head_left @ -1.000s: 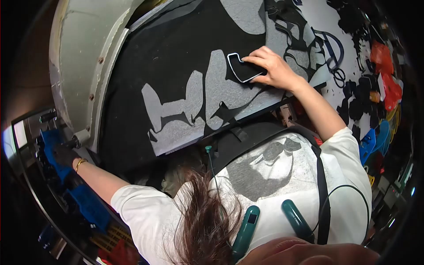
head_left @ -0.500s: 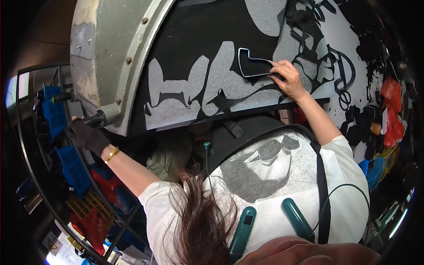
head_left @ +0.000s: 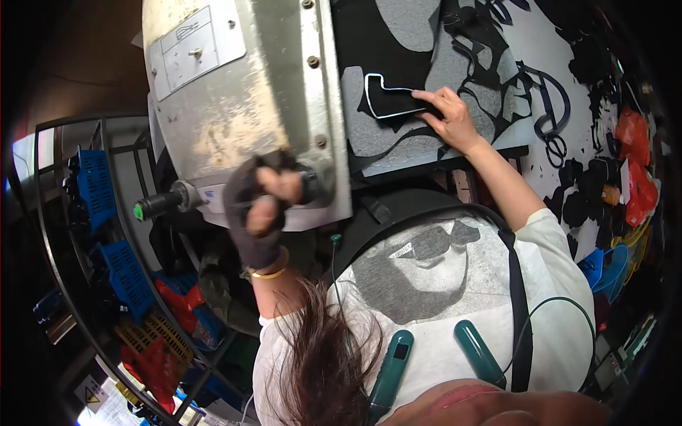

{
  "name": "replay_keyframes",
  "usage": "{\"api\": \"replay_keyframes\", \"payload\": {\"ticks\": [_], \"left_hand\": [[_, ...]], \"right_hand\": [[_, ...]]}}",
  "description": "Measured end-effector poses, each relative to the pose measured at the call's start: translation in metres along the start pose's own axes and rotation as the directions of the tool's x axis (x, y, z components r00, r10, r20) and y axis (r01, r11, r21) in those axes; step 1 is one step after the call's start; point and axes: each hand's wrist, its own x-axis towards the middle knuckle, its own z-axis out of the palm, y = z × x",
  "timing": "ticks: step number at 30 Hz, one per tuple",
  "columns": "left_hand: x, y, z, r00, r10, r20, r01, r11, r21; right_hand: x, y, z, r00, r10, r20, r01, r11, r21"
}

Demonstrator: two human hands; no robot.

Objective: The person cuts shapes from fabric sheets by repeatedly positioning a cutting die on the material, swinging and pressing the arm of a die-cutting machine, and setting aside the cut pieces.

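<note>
- head view: the pale, worn metal head of a machine [head_left: 273, 85] fills the upper left, its bolted edge just beside the grey sheet.
- the rack [head_left: 44, 206] stands at the far left, a blue basket [head_left: 97, 188] on it.
- the grey sheet [head_left: 398, 148] lies below the right hand, black shapes and gaps running through it. good work here means seating an outline on whole grey material, close to the used gaps without crossing them.
- the left hand [head_left: 257, 213], in a dark glove with fingertips bare, is curled at the black grip [head_left: 310, 184] on the machine's lower edge. its spread is narrow, but blur hides whether it is closed fully round the grip, so i cannot tell. a steady, square hold would serve best.
- the right hand [head_left: 455, 122] is bare, in a narrow pinch, fingers and thumb on opposite sides of the metal frame's near end. light pressure should keep the frame level and unskewed; the fingers want to be well out from under any moving metal.
- the metal frame [head_left: 368, 96], a thin bright-edged outline with a notch, lies over the sheet, right of the machine head and apart from it. its inside is dark, so i cannot tell how much grey it encloses.
</note>
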Motion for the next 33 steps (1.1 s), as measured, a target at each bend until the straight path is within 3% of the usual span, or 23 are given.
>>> {"api": "replay_keyframes", "payload": {"ticks": [3, 5, 6, 7, 10, 12, 15, 16, 18, 19, 20, 23, 25, 26, 29, 30, 32, 33], "left_hand": [[0.014, -0.021, 0.029, 0.977, -0.116, 0.177, 0.121, 0.992, -0.019], [0.026, -0.027, 0.063, 0.982, -0.130, 0.140, 0.125, 0.991, 0.047], [0.033, -0.031, 0.075, 0.960, -0.119, 0.253, 0.106, 0.992, 0.065], [0.038, -0.029, 0.094, 0.968, -0.083, 0.238, 0.024, 0.970, 0.244], [0.048, -0.038, 0.129, 0.959, -0.155, 0.237, 0.121, 0.981, 0.155], [0.066, -0.043, 0.110, 0.935, -0.280, 0.218, 0.265, 0.959, 0.096], [0.073, -0.047, 0.103, 0.936, -0.284, 0.207, 0.248, 0.951, 0.184], [0.074, -0.050, 0.101, 0.936, -0.286, 0.206, 0.249, 0.950, 0.187], [0.072, -0.055, 0.098, 0.955, -0.134, 0.263, 0.037, 0.938, 0.344], [0.071, -0.053, 0.097, 0.956, -0.129, 0.264, 0.031, 0.938, 0.345], [0.067, -0.050, 0.097, 0.965, -0.036, 0.261, -0.095, 0.876, 0.473], [0.056, -0.043, 0.091, 0.970, 0.069, 0.232, -0.184, 0.835, 0.519], [0.045, -0.036, 0.078, 0.983, 0.078, 0.165, -0.155, 0.837, 0.525], [0.038, -0.032, 0.069, 0.988, 0.079, 0.129, -0.136, 0.837, 0.530], [0.017, -0.036, 0.021, 0.991, -0.061, 0.119, 0.064, 0.998, -0.018], [0.009, -0.028, 0.019, 0.997, -0.067, -0.032, 0.068, 0.997, 0.022], [-0.006, -0.016, 0.002, 0.990, -0.068, -0.122, 0.070, 0.997, 0.014], [-0.010, -0.011, -0.012, 0.996, -0.068, -0.063, 0.066, 0.997, -0.032]], "right_hand": [[0.002, -0.002, 0.001, 0.994, 0.103, -0.024, -0.101, 0.990, 0.094], [0.007, -0.006, -0.002, 0.991, 0.127, 0.037, -0.130, 0.986, 0.101], [0.009, -0.012, -0.009, 0.997, 0.049, -0.054, -0.042, 0.990, 0.132], [0.003, -0.010, -0.013, 0.996, 0.053, -0.066, -0.044, 0.991, 0.127], [-0.022, -0.004, -0.034, 0.922, 0.335, -0.195, -0.282, 0.925, 0.257], [-0.021, -0.005, -0.023, 0.849, 0.440, -0.294, -0.355, 0.885, 0.300], [-0.024, -0.006, -0.026, 0.792, 0.513, -0.331, -0.400, 0.846, 0.352], [-0.024, -0.007, -0.025, 0.810, 0.500, -0.306, -0.385, 0.848, 0.365], [-0.021, -0.011, -0.024, 0.847, 0.464, -0.258, -0.366, 0.862, 0.350], [-0.018, -0.009, -0.020, 0.891, 0.381, -0.248, -0.313, 0.909, 0.276], [-0.013, -0.013, -0.017, 0.916, 0.347, -0.202, -0.287, 0.918, 0.272], [0.013, -0.024, -0.010, 0.978, 0.206, 0.002, -0.201, 0.948, 0.247], [0.025, -0.019, 0.002, 0.999, -0.034, -0.008, 0.035, 0.996, 0.077], [0.027, -0.013, 0.007, 0.996, -0.084, 0.039, 0.081, 0.994, 0.077], [0.030, -0.021, -0.001, 0.987, 0.009, 0.158, -0.021, 0.997, 0.077], [0.029, -0.024, -0.006, 0.986, 0.028, 0.163, -0.049, 0.991, 0.124], [0.016, -0.031, -0.019, 0.980, 0.109, 0.166, -0.131, 0.983, 0.130], [0.005, -0.038, -0.025, 0.967, 0.194, 0.168, -0.217, 0.967, 0.133]]}}
